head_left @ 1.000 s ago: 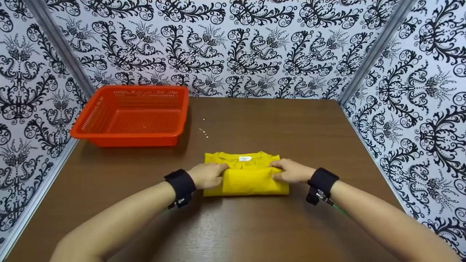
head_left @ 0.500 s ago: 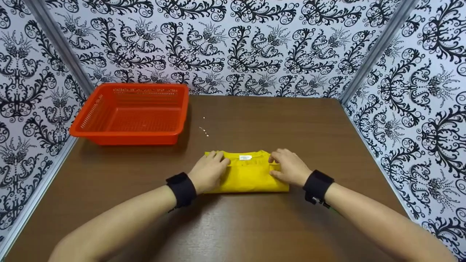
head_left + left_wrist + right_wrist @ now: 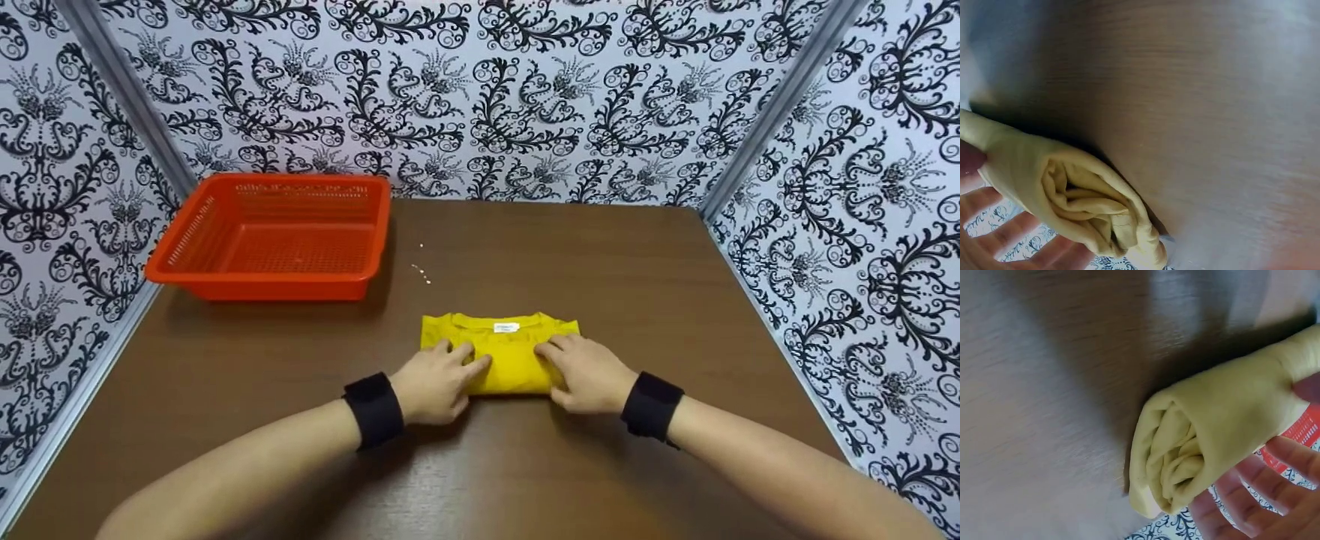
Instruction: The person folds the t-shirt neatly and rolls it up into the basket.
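A yellow T-shirt (image 3: 514, 367) lies rolled up on the table, its neckline and white label (image 3: 506, 327) showing along the far edge. At its left end my left hand (image 3: 435, 382) holds the roll, fingers bent over the top and thumb at the near side. My right hand (image 3: 596, 375) grips the right end the same way. Spiral layers show at the end of the rolled T-shirt (image 3: 1089, 202) in the left wrist view. In the right wrist view the fingers (image 3: 1275, 486) lie along the far side of the rolled T-shirt (image 3: 1235, 405).
An orange-red plastic basket (image 3: 262, 277) with slotted sides stands at the back left of the brown table (image 3: 555, 255). A few small pale marks (image 3: 422, 272) lie right of it. Patterned walls (image 3: 525, 97) border the table at back and sides.
Both hands let go of the upper fold, opened over the T-shirt, then moved back toward the near side and took hold of the roll. The near edge has shifted slightly away from me.
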Motion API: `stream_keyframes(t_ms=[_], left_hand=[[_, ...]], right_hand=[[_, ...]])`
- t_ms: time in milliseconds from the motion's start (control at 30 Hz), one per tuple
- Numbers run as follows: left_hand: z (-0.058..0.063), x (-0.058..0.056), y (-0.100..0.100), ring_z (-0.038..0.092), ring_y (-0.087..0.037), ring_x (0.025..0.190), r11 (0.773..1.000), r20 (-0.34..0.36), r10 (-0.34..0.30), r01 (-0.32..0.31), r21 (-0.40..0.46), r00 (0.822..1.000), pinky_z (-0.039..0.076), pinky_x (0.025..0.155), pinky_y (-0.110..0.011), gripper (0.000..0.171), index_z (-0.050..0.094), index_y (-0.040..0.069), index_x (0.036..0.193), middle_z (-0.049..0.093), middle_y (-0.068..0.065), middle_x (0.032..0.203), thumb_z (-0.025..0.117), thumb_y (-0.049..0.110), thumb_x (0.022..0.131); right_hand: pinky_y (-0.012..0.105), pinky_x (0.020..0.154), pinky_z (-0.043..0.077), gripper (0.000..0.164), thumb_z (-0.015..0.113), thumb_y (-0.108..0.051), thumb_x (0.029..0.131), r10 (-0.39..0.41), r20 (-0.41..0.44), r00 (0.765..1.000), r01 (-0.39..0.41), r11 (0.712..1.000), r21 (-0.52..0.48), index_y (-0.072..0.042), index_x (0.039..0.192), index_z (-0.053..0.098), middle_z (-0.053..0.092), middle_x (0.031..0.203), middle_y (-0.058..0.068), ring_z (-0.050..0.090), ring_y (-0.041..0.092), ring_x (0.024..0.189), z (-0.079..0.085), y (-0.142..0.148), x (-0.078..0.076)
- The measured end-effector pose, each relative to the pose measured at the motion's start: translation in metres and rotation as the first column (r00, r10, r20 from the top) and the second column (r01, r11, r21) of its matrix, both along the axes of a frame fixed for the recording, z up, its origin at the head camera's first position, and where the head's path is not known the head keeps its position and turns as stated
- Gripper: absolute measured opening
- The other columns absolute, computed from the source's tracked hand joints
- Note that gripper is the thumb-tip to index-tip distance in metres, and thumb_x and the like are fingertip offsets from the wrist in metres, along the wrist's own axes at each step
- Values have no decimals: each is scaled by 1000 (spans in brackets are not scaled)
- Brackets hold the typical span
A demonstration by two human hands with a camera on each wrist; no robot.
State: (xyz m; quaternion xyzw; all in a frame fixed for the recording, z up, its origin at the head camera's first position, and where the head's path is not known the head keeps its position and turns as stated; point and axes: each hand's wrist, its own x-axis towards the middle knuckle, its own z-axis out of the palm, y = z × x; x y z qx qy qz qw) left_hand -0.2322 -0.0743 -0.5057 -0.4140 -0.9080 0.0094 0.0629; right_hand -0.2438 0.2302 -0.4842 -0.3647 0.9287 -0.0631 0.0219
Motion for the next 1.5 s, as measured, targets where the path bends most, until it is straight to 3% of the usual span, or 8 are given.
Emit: stream_keyframes(t_ms=[267, 400, 667, 800, 900, 1033, 1267, 1500], left_hand=[[8, -1, 0, 69, -35, 93, 1000, 47, -16, 17, -21, 999, 63, 79, -45, 73, 56, 12, 156, 67, -16, 130, 84, 15, 88], [15, -1, 0, 70, -32, 91, 1000, 185, -9, 9, 0, 983, 63, 84, -46, 69, 60, 13, 152, 69, -16, 126, 80, 10, 86], [40, -9, -5, 64, -32, 137, 998, 532, -47, 23, 52, 845, 51, 117, -49, 62, 63, 11, 152, 68, -11, 150, 78, 10, 91], [43, -17, -12, 65, -29, 135, 995, 645, -83, 24, 99, 760, 50, 118, -48, 54, 62, 9, 152, 68, -10, 150, 75, 21, 102], [40, -24, -17, 69, -26, 122, 989, 667, -112, 15, 150, 737, 53, 113, -47, 47, 62, 6, 152, 72, -12, 142, 68, 18, 107], [36, -33, -21, 67, -17, 95, 980, 645, -109, -29, 198, 756, 57, 100, -45, 49, 56, 2, 156, 77, -15, 130, 63, 12, 108], [27, -39, -22, 68, -26, 94, 970, 564, 18, -152, 192, 826, 58, 92, -45, 56, 53, 6, 160, 76, -17, 126, 68, 14, 106], [13, -29, -15, 66, -33, 98, 984, 151, 9, -35, 175, 988, 60, 82, -46, 43, 72, 18, 139, 69, -13, 115, 76, 11, 97]], right_hand=[[55, 104, 59, 61, 79, 0, 90, 20, 23, 1000, -21, 999, 46, 2, 149, 61, 69, 139, 25, 70, 42, 124, -3, 2, 3], [53, 100, 61, 55, 77, 1, 90, 85, 49, 995, -87, 996, 38, 0, 145, 67, 76, 133, 20, 75, 35, 119, 3, 5, 3], [43, 93, 62, 49, 73, -3, 87, 162, 285, 945, -149, 987, -67, -4, 135, 75, 80, 128, 13, 75, 21, 107, 22, 12, -11], [36, 94, 57, 47, 68, 1, 90, 160, 437, 885, -107, 984, -144, -4, 137, 74, 77, 132, 13, 72, 20, 111, 27, 18, -22], [36, 97, 55, 48, 62, 3, 93, 151, 533, 832, -43, 977, -209, -3, 140, 71, 74, 137, 15, 69, 23, 114, 26, 23, -31], [41, 99, 54, 41, 59, -1, 101, 123, 572, 811, 47, 961, -272, -5, 141, 66, 70, 138, 18, 66, 27, 117, 21, 26, -41], [58, 110, 51, 31, 68, -7, 103, -6, 458, 889, 165, 937, -307, -8, 134, 70, 72, 134, 20, 66, 38, 127, 2, 25, -53], [57, 102, 58, 22, 75, -5, 99, -24, 186, 982, 84, 943, -321, -4, 122, 77, 78, 121, 16, 72, 36, 114, -6, 22, -48]])
